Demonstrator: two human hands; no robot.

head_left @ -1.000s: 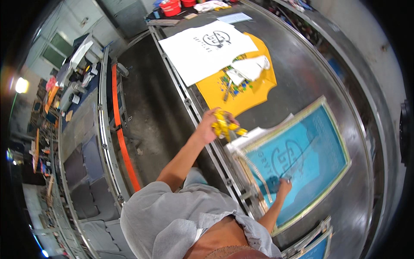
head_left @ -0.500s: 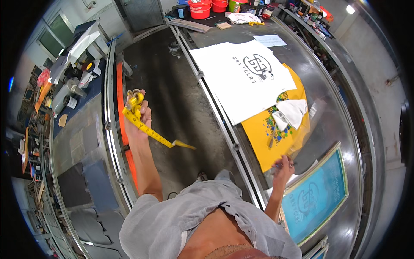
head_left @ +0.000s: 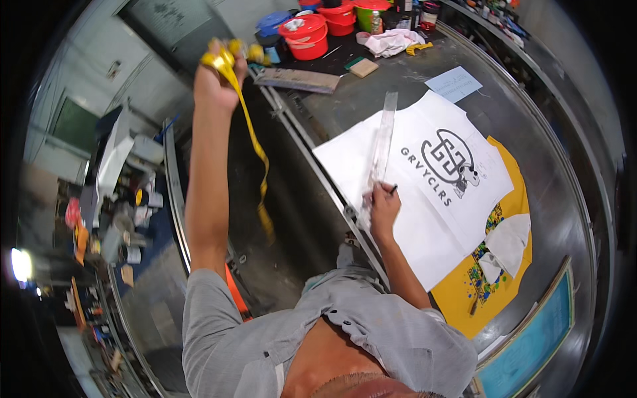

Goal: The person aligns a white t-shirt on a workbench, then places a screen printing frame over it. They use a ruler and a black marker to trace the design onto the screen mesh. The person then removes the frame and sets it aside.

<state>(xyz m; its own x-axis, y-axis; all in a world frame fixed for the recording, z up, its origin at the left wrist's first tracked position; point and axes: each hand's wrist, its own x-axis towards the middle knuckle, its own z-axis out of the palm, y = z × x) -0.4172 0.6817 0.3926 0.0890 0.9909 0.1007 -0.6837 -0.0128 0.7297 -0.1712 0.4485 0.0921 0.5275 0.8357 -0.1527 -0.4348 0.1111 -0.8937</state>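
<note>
My left hand (head_left: 221,85), raised at the far left over the gap beside the table, grips a bunched yellow tape measure (head_left: 225,63); its loose end hangs down, blurred at the tip. With my right hand (head_left: 383,211) I hold a clear ruler (head_left: 381,142) and a thin dark pen (head_left: 394,190) over the left part of a white panel (head_left: 371,239). That panel carries a black printed logo (head_left: 446,159); I cannot tell whether it is paper or cloth. Partly under it lies a yellow panel (head_left: 458,308) with colourful specks and a crumpled white cloth (head_left: 509,244) on top.
Red buckets (head_left: 306,45), a board (head_left: 298,80), a small block (head_left: 362,67) and a pinkish-white cloth (head_left: 393,43) occupy the table's far end. A pale blue paper (head_left: 454,84) lies beyond the panel. A blue screen frame (head_left: 527,345) rests at the near right. Cluttered benches stand left.
My left hand has risen and gone farther away with the tape measure. My right hand has moved forward and left, bringing the ruler from beside the yellow panel over the white one. The view has shifted.
</note>
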